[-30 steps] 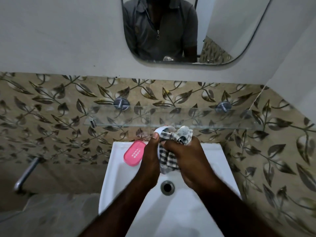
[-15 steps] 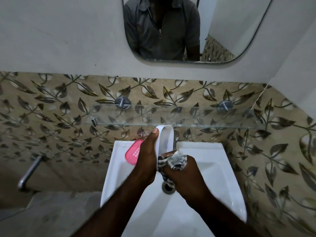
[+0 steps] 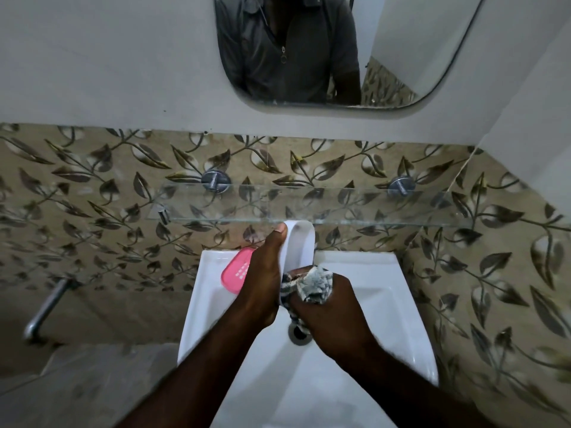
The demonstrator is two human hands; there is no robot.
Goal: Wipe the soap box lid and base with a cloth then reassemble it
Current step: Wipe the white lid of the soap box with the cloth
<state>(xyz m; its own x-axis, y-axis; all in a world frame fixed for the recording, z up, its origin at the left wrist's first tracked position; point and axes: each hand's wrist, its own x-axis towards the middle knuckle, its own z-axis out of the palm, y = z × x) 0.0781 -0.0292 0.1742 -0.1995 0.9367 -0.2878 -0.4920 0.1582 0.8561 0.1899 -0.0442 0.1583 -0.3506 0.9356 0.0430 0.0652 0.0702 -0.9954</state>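
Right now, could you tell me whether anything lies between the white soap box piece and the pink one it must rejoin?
Only the left hand holding the white piece lies between it and the pink piece on the sink.

Two hands are showing: one left hand and one right hand. Two soap box parts are appearing, one white piece and one pink piece. One cloth, one sink, one glass shelf and one mirror are showing.

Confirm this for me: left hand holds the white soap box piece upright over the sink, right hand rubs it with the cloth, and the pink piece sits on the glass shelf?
Not quite: the head view shows the pink piece on the sink rim's left side, not the glass shelf.
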